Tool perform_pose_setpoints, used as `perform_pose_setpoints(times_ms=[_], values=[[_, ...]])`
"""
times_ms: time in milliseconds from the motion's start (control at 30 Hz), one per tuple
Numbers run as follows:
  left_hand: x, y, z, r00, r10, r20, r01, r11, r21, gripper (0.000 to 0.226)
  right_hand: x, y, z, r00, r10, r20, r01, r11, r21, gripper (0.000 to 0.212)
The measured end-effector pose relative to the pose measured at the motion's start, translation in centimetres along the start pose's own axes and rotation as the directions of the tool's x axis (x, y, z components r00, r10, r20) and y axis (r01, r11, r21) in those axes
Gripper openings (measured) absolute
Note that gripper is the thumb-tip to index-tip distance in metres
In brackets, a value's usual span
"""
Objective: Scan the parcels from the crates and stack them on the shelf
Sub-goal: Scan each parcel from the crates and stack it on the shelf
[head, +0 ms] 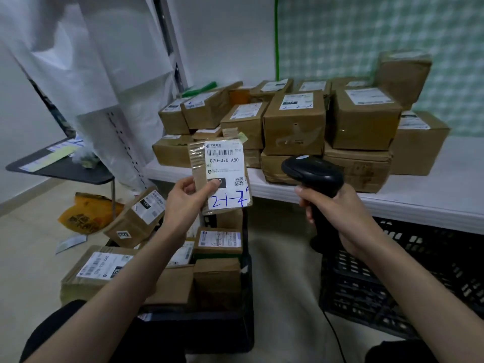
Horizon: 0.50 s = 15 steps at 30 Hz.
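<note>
A white shelf (pixel 408 203) is running along a white wall and a green checked curtain (pixel 392 40), carrying a crowd of stacked brown boxes (pixel 293 121), while a black crate (pixel 408 281) is sitting beneath it at the right and another crate (pixel 246 279) full of parcels is standing low at the left, near an orange bag (pixel 83 213) lying on the floor. The left hand (pixel 183 203) is pinching a small flat parcel (pixel 222 176) upright by its lower left corner, label facing the camera, just in front of the shelf's boxes. The right hand (pixel 337 213) is gripping the handle of a black scanner (pixel 314 176), its head sitting just right of the parcel.
</note>
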<state>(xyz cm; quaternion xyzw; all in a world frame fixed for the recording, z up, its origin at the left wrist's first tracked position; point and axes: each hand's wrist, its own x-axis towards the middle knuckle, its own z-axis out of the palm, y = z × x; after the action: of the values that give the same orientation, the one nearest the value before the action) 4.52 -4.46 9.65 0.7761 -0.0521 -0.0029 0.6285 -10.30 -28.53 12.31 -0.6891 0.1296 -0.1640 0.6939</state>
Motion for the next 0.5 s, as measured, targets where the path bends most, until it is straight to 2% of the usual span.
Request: perform_pose_setpoints(times_ms=[133,267,500], values=[[0.5,4.7,1.1,0.999,0.040,0.011,-0.039,0.997,-0.061,0.050,0.1,-0.6,-2.3,0.997,-0.023,-0.073,0.021,0.999,-0.033,0.013],[1.3,10.6,3.4,0.992,0.120,0.045,-0.115,0.988,-0.102,0.035,0.1,-1.3,-4.7,0.991,-0.059,-0.119,0.051,0.996,-0.070,0.015],[5.4,18.3,10.9,0.974,0.169,0.155,-0.154,0.983,-0.101,0.038,1.0,-2.2,-8.3,0.971,-0.106,-0.216,0.082,0.989,-0.120,0.019]])
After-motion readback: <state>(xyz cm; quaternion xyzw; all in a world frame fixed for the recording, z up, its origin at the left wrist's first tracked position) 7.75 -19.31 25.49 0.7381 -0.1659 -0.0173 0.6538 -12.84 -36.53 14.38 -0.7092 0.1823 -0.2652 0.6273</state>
